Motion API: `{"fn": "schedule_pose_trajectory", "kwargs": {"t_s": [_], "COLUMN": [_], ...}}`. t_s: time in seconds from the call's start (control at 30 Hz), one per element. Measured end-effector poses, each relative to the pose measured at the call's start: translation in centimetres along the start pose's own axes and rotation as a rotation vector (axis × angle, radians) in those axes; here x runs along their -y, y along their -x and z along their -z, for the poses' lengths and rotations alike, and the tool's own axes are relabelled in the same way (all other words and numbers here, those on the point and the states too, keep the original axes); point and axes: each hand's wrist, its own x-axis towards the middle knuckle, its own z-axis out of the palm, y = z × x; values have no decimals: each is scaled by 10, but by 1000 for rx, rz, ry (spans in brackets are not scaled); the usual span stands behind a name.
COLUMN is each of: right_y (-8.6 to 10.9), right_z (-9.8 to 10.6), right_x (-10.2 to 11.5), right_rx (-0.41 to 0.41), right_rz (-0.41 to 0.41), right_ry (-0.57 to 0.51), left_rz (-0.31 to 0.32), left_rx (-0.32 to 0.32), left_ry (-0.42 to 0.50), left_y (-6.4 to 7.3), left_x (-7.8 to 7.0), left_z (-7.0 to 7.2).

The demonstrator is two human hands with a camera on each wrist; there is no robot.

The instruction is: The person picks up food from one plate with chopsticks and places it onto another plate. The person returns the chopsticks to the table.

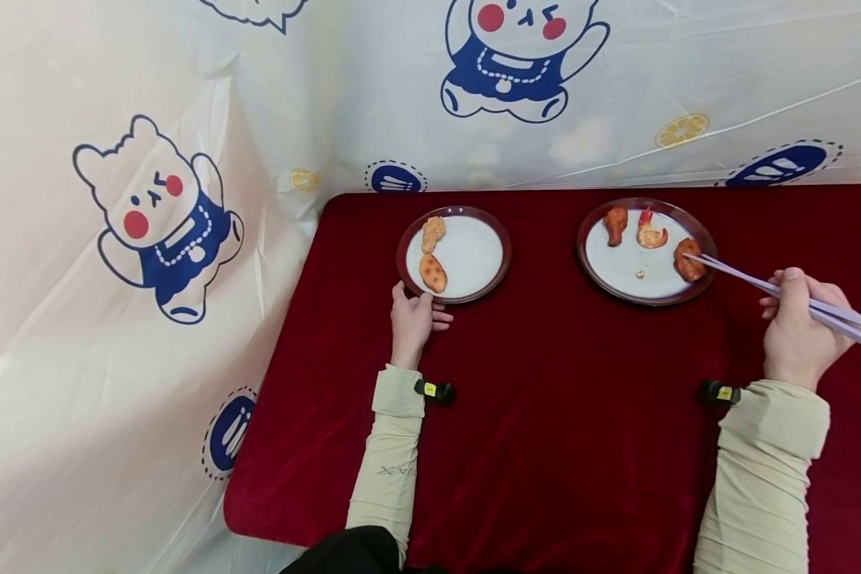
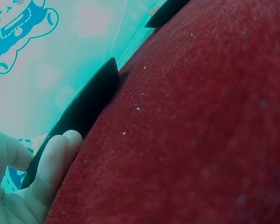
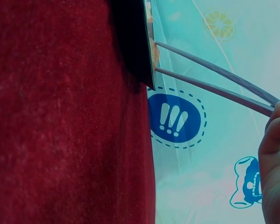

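Note:
My right hand (image 1: 803,327) grips a pair of lavender chopsticks (image 1: 742,275). Their tips are at a glossy brown chicken wing (image 1: 689,260) on the right side of a brown-rimmed plate (image 1: 617,275); in the right wrist view the tips stand slightly apart. A drumstick (image 1: 615,226), a shrimp (image 1: 650,231) and a small crumb (image 1: 640,274) share that plate. At the near edge of a second plate (image 1: 477,251), my left hand (image 1: 411,323) pinches the rim between thumb and fingers. On this plate lie a fried chicken piece (image 1: 433,233) and a spotted golden oval piece (image 1: 433,273).
Both plates stand near the back of a table with a dark red velvet cloth (image 1: 560,414). Behind and to the left hangs a pale curtain (image 1: 373,88) printed with cartoon bears. Tiny pale specks (image 2: 138,108) dot the cloth in the left wrist view.

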Motion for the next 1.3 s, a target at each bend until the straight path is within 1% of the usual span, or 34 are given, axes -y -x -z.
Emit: {"fn": "schedule_pose_trajectory", "kwargs": {"t_s": [0.17, 0.3, 0.43, 0.5, 0.67, 0.73, 0.8, 0.9, 0.97, 1.0, 1.07, 1.13, 1.17, 1.23, 1.3], "right_y": [0, 0, 2, 3, 11, 17, 25, 42, 54, 60, 73, 84, 90, 99, 107], "right_z": [-1, -1, -3, -5, -17, -25, -35, -52, -62, -67, -76, -84, -88, -96, -106], "right_x": [0, 0, 0, 0, -1, -2, -4, -8, -11, -13, -15, -17, -18, -18, -18], "right_rx": [-1, -4, 1, 6, 38, 74, 133, 254, 342, 382, 460, 525, 551, 587, 605], "right_rz": [5, 28, 60, 61, 27, 7, -10, -11, 13, 25, 35, 27, 10, -32, -64], "right_ry": [14, -3, -40, -57, -135, -149, -119, 9, 114, 134, 119, 63, 22, -31, -30], "left_rz": [0, -10, -15, -13, -8, -8, -11, -12, -13, -13, -11, -11, -9, -4, 2], "left_rx": [-15, -25, -25, -25, -26, -27, -27, -34, -38, -39, -39, -36, -31, -18, 0], "left_ry": [8, 10, 13, 13, 9, 10, 14, 19, 24, 24, 27, 29, 30, 33, 38], "left_y": [0, 0, -1, -1, 0, 0, 0, 0, 0, 0, 1, 1, 1, 1, 0], "left_x": [1, 1, 1, 1, 0, 0, 1, 1, 2, 2, 1, 1, 0, -1, -1], "left_z": [0, -1, -1, -1, 0, 0, -1, 1, 2, 3, 3, 4, 4, 4, 4]}}
